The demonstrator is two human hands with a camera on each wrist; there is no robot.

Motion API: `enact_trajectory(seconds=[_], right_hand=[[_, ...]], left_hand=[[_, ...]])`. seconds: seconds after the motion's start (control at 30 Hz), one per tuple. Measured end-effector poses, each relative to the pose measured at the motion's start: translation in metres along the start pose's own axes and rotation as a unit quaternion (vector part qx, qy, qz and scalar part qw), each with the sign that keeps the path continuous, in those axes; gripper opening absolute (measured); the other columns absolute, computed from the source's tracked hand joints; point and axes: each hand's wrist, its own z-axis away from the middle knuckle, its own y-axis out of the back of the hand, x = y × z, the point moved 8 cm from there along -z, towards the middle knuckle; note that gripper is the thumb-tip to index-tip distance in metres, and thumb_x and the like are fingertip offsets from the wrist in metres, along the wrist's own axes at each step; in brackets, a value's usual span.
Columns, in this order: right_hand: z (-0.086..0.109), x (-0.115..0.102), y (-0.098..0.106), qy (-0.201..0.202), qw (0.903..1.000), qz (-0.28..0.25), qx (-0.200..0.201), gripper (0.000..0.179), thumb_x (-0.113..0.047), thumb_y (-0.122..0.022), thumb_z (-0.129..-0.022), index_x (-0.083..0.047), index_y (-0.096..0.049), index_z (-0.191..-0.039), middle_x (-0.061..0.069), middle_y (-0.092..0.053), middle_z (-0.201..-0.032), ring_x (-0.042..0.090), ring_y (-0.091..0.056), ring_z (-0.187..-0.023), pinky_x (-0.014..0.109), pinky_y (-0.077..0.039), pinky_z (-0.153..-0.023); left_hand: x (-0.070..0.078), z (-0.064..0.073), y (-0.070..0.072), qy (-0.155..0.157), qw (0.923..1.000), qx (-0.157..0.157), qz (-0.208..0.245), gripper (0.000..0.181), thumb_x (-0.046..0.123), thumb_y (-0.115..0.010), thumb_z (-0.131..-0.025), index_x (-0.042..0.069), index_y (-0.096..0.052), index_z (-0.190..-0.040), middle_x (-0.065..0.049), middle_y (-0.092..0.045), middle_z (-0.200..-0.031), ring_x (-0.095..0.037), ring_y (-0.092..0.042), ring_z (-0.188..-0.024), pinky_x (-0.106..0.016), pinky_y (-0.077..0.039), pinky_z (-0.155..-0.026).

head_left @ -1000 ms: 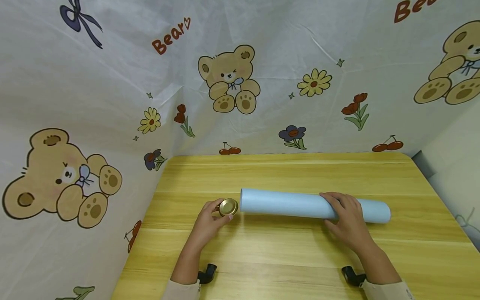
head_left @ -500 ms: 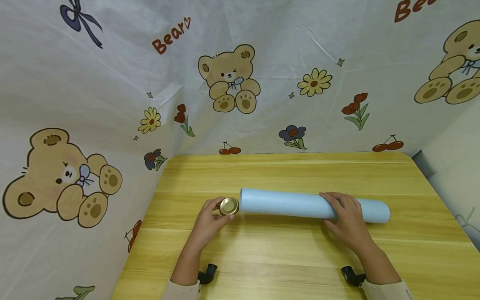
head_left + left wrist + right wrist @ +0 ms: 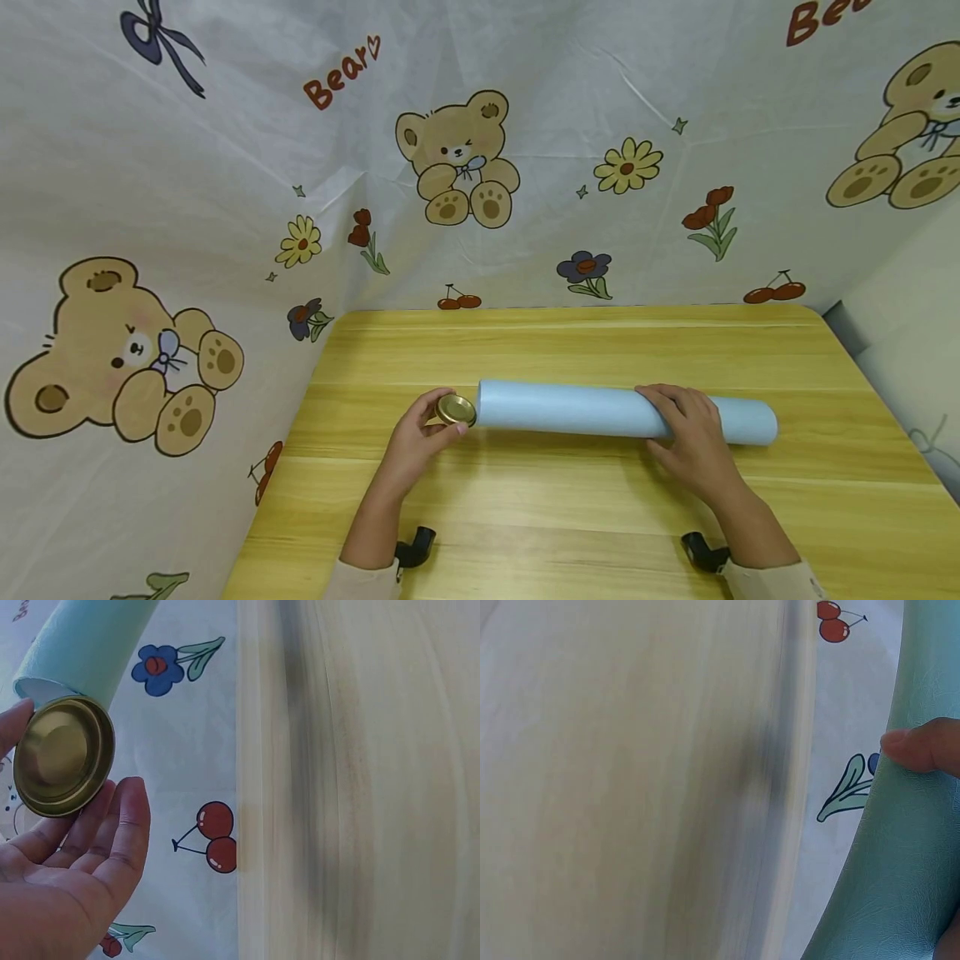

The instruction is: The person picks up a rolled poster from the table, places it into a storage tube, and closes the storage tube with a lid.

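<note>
A long light-blue tube is held sideways above the table by my right hand, which grips it right of its middle. In the right wrist view the thumb lies across the tube's textured surface. My left hand pinches a round gold metal lid by its rim, just beside the tube's left end. In the left wrist view the lid is tilted at the tube's open mouth and overlaps part of it. Whether lid and tube touch, I cannot tell.
A wooden table lies under both hands. Behind and to the left hangs a white cloth printed with bears and flowers. Black wrist mounts sit at both wrists.
My left hand has tilted the gold lid a little and shifted slightly at the tube's end. The tube has moved very slightly left; my right hand keeps its grip.
</note>
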Motion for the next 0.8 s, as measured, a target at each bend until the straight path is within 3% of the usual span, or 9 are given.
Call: enact_trajectory(seconds=[0.2,0.43,0.63,0.8], right_hand=[[0.000,-0.001,-0.001,0.000,1.0000,0.003,-0.001,0.095,0.005,-0.096,-0.050,-0.012,-0.061,-0.136,0.016,-0.060,-0.127,0.040,-0.052,-0.115,0.065,-0.032,-0.102],[-0.001,-0.005,-0.002,0.003,1.0000,0.008,-0.005,0.098,0.006,-0.097,-0.048,-0.013,-0.060,-0.136,0.015,-0.060,-0.128,0.039,-0.052,-0.115,0.064,-0.033,-0.102],[-0.001,-0.007,-0.003,0.005,1.0000,0.006,-0.005,0.098,0.005,-0.098,-0.047,-0.013,-0.060,-0.136,0.015,-0.060,-0.127,0.040,-0.052,-0.116,0.065,-0.032,-0.102],[-0.001,-0.009,-0.004,0.009,0.9999,0.002,-0.007,0.097,0.005,-0.097,-0.048,-0.013,-0.060,-0.137,0.015,-0.060,-0.128,0.039,-0.052,-0.117,0.065,-0.032,-0.102]], left_hand=[[0.001,0.000,-0.002,-0.001,0.9991,-0.002,0.042,0.068,0.029,-0.082,-0.086,0.022,-0.050,-0.146,-0.010,-0.055,-0.140,-0.027,-0.064,-0.112,-0.045,-0.058,-0.094],[0.001,-0.002,-0.007,-0.008,0.9955,-0.009,0.094,0.070,0.020,-0.080,-0.089,0.014,-0.044,-0.149,-0.007,-0.050,-0.144,-0.029,-0.052,-0.131,-0.035,-0.056,-0.094],[0.002,-0.002,-0.010,-0.012,0.9958,-0.016,0.089,0.065,0.022,-0.078,-0.090,0.016,-0.049,-0.147,-0.005,-0.048,-0.144,-0.032,-0.048,-0.134,-0.036,-0.056,-0.095],[0.004,-0.001,-0.013,-0.022,0.9959,-0.022,0.085,0.063,0.020,-0.076,-0.092,0.017,-0.050,-0.149,-0.006,-0.049,-0.144,-0.030,-0.049,-0.134,-0.029,-0.056,-0.093]])
